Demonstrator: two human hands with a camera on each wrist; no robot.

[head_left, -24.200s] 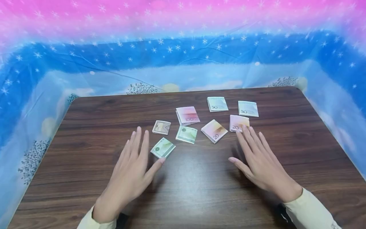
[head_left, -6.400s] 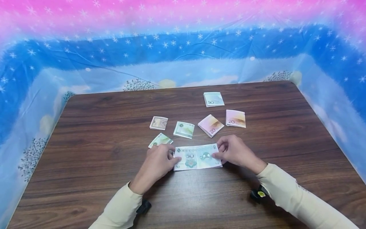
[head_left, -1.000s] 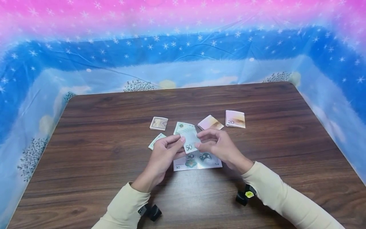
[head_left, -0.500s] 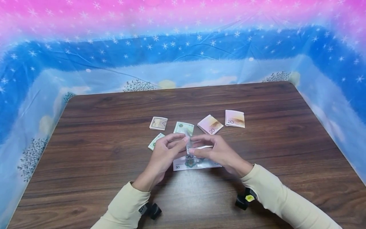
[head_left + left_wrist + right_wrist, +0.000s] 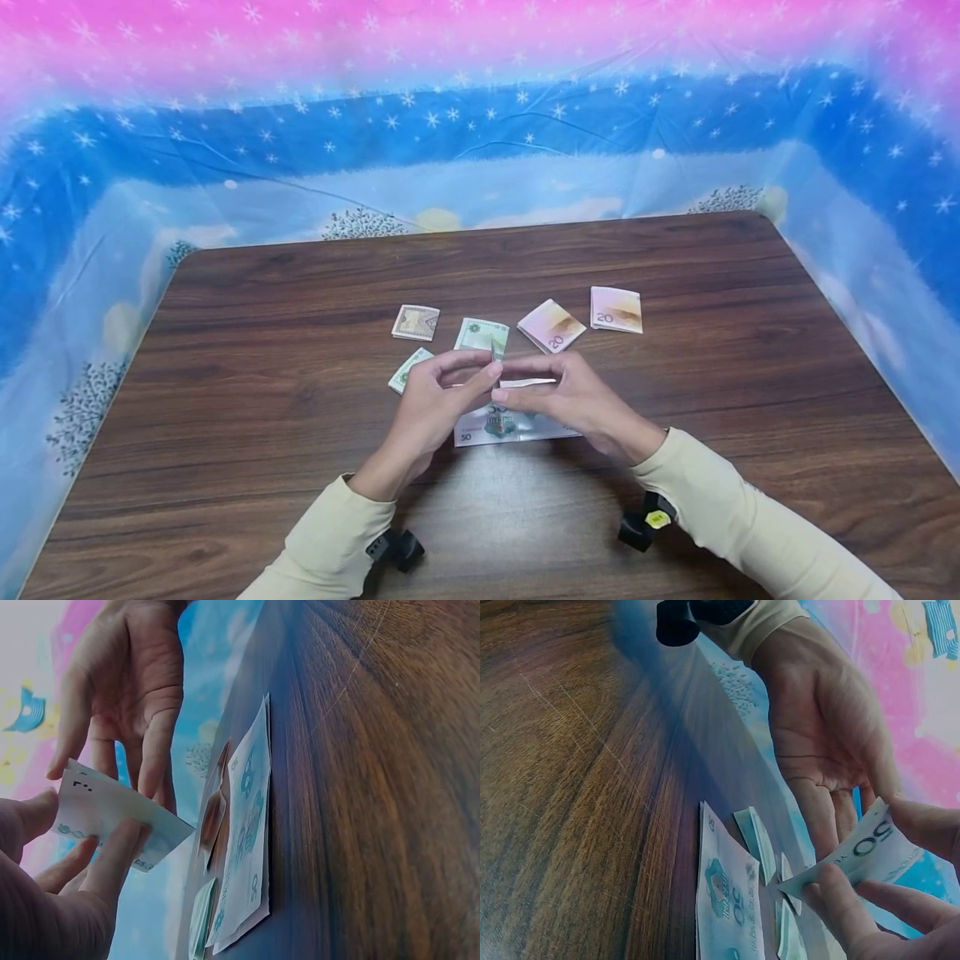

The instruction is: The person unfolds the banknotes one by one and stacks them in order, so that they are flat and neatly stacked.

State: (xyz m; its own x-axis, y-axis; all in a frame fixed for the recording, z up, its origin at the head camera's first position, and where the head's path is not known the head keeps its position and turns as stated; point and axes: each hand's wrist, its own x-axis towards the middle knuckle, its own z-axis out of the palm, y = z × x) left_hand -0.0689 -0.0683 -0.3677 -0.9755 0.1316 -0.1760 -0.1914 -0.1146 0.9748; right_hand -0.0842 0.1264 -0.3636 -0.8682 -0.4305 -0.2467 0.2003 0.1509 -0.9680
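Over the middle of the table, both hands pinch a folded 50 banknote (image 5: 866, 847). In the head view it stands nearly edge-on, a thin sliver between the fingertips. My left hand (image 5: 423, 408) grips it from the left with thumb and fingers; my right hand (image 5: 588, 400) holds it from the right. The left wrist view shows the pale side of the folded banknote (image 5: 112, 814). Below the hands lies an unfolded 50 banknote (image 5: 480, 435), partly covered by them in the head view. The left wrist view shows another sheet's edge under it.
Behind the hands lie a folded brown banknote (image 5: 416, 322), a folded green one (image 5: 482, 333) and two folded 20 banknotes, one turned askew (image 5: 552, 326) and one farther right (image 5: 617, 309). Another green banknote (image 5: 408, 372) is partly behind the left hand. A patterned cloth (image 5: 480, 125) surrounds the table.
Within the last second the folded 50 turned from facing the head camera to edge-on. Since 6.4 s ago it left the table's back, and the unfolded 50 was let go. The folded 100 left its earlier spot.
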